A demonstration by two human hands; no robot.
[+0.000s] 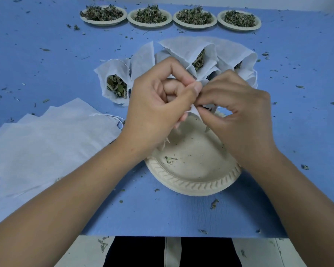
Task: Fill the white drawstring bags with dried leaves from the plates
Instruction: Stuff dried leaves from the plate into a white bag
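When scanning from the left, meet first the empty bags (46, 139), fanned flat on the worktop (37, 60), strings toward the middle. Just beyond, a filled bag (112, 72) lying mouth-open, leaves (116, 86) showing. Then the left hand (158, 101), fingers curled, thumb and forefinger pinching the bag in work (195, 111) — only a white sliver and a bit of string visible between both hands, held above the far rim of the near plate (193, 186). Directly right, touching it, the right hand (239, 112), likewise curled and pinching the same bag from the other side. Fullness and long axis of that bag: impossible to tell, too much hidden by fingers. Judged as cinching the drawstring: calls for a sideways pull, left hand leftward, right hand rightward, neither nearer than the other. Behind the hands, more filled bags (210, 53) heaped close — apt to snag a string if dragged back. Near plate almost bare, a few scraps only. Along the far edge, four plates (195, 26) heaped with leaves, well apart from the hands and beyond the heap. Loose crumbs strewn over the worktop, right side included.
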